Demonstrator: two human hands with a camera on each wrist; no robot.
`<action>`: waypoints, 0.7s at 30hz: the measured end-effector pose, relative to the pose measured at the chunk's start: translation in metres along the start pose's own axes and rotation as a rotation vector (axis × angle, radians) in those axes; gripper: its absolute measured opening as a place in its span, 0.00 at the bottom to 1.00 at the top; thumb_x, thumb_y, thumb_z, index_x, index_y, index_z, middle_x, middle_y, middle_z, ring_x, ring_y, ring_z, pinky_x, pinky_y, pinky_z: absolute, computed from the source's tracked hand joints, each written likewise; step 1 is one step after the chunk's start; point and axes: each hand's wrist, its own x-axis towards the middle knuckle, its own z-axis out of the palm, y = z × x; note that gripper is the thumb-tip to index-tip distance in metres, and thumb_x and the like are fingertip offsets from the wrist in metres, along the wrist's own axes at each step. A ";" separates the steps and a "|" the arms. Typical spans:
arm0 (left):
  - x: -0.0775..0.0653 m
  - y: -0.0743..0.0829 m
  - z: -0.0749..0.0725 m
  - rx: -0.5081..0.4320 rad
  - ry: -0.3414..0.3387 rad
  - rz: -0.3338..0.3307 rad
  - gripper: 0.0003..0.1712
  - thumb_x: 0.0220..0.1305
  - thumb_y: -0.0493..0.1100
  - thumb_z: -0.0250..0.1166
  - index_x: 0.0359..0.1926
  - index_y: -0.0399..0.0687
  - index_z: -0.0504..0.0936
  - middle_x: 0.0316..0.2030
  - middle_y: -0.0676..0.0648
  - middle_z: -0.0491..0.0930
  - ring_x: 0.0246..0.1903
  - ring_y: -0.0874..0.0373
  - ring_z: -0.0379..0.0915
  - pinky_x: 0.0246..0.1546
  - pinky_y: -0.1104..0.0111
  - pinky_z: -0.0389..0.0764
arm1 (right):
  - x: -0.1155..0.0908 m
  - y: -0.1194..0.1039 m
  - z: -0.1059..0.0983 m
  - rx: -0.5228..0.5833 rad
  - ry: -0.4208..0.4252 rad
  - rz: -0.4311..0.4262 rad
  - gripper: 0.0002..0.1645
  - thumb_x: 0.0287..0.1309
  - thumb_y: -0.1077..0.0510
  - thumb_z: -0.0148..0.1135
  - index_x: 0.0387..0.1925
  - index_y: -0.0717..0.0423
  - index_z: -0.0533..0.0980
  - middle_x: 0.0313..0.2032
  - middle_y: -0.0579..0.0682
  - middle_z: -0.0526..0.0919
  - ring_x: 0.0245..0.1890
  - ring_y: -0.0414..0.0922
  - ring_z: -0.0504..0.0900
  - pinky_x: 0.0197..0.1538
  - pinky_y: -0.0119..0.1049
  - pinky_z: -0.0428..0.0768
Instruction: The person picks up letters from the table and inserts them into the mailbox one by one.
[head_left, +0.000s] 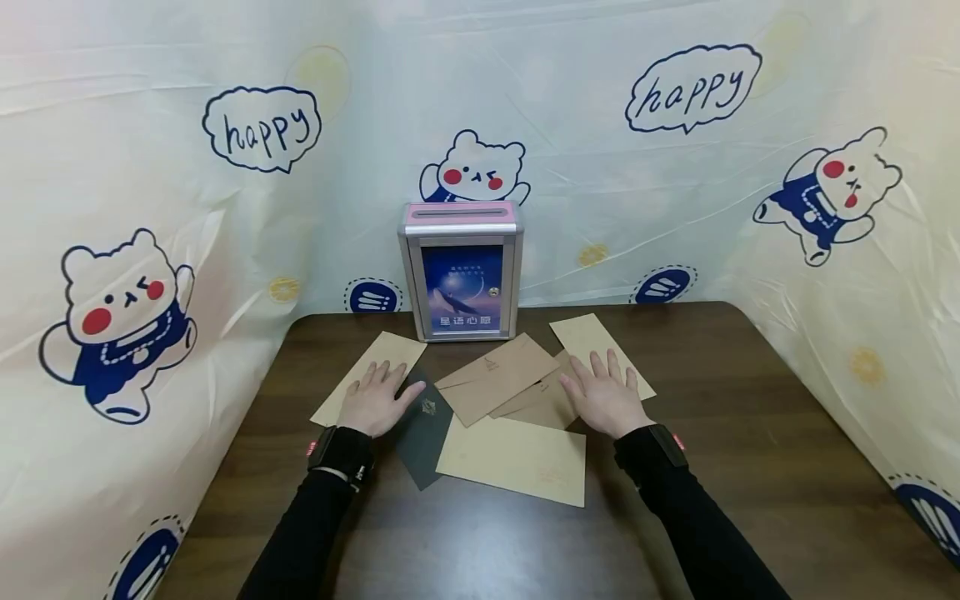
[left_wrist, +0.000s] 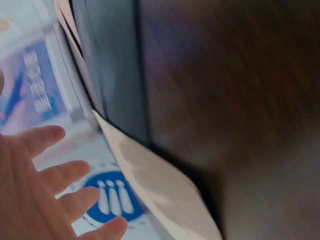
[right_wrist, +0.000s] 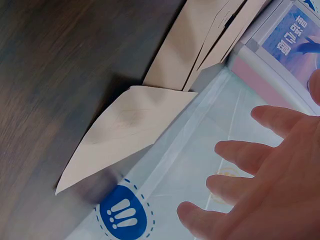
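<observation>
My left hand (head_left: 372, 402) is spread, palm down, over a cream envelope (head_left: 397, 346) and the dark green envelope (head_left: 423, 442) beside it. In the left wrist view its fingers (left_wrist: 70, 175) are apart and hold nothing. My right hand (head_left: 609, 398), also spread, overlaps another cream envelope (head_left: 588, 335) and a brown envelope (head_left: 551, 408). The right wrist view shows its fingers (right_wrist: 245, 155) apart, with nothing in them. Between the hands lie a second brown envelope (head_left: 498, 379) and a large cream envelope (head_left: 513, 462), overlapping their neighbours.
Behind the envelopes a silver-framed box (head_left: 461, 292) stands upright, with a slot (head_left: 461, 213) in its pink top and a small lock on its blue front. The brown wooden table (head_left: 480, 550) is bordered by a printed cloth (head_left: 570, 167) at the back and sides.
</observation>
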 end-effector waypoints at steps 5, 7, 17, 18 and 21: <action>0.003 -0.025 -0.005 0.013 -0.008 -0.066 0.46 0.75 0.72 0.43 0.78 0.45 0.61 0.77 0.30 0.56 0.78 0.29 0.48 0.70 0.28 0.56 | 0.001 -0.003 0.004 0.000 -0.011 -0.007 0.38 0.80 0.36 0.34 0.79 0.52 0.58 0.79 0.69 0.51 0.81 0.70 0.37 0.75 0.76 0.41; 0.005 -0.033 -0.007 0.014 -0.004 -0.086 0.45 0.76 0.71 0.45 0.78 0.44 0.61 0.76 0.29 0.58 0.77 0.28 0.51 0.68 0.28 0.59 | 0.001 -0.004 0.004 -0.004 -0.009 -0.012 0.38 0.80 0.36 0.35 0.79 0.53 0.58 0.79 0.69 0.52 0.81 0.70 0.37 0.75 0.76 0.42; 0.024 -0.046 -0.024 0.050 0.011 -0.151 0.43 0.76 0.66 0.52 0.75 0.39 0.64 0.71 0.28 0.65 0.69 0.28 0.63 0.64 0.32 0.68 | -0.002 -0.012 0.010 0.007 0.014 -0.053 0.37 0.79 0.39 0.40 0.78 0.54 0.58 0.77 0.70 0.56 0.80 0.72 0.41 0.74 0.77 0.45; 0.028 -0.045 -0.027 0.057 -0.004 -0.154 0.43 0.76 0.66 0.52 0.75 0.39 0.63 0.72 0.28 0.65 0.69 0.28 0.64 0.64 0.32 0.68 | -0.002 -0.014 0.011 0.007 0.014 -0.057 0.37 0.79 0.39 0.40 0.78 0.54 0.59 0.77 0.70 0.56 0.80 0.72 0.42 0.74 0.78 0.45; 0.041 -0.043 -0.038 0.072 -0.053 -0.149 0.42 0.75 0.64 0.54 0.77 0.41 0.61 0.72 0.30 0.65 0.69 0.28 0.64 0.65 0.33 0.68 | -0.002 -0.019 0.013 0.012 0.006 -0.065 0.37 0.79 0.38 0.40 0.78 0.54 0.60 0.77 0.70 0.56 0.80 0.72 0.42 0.74 0.77 0.45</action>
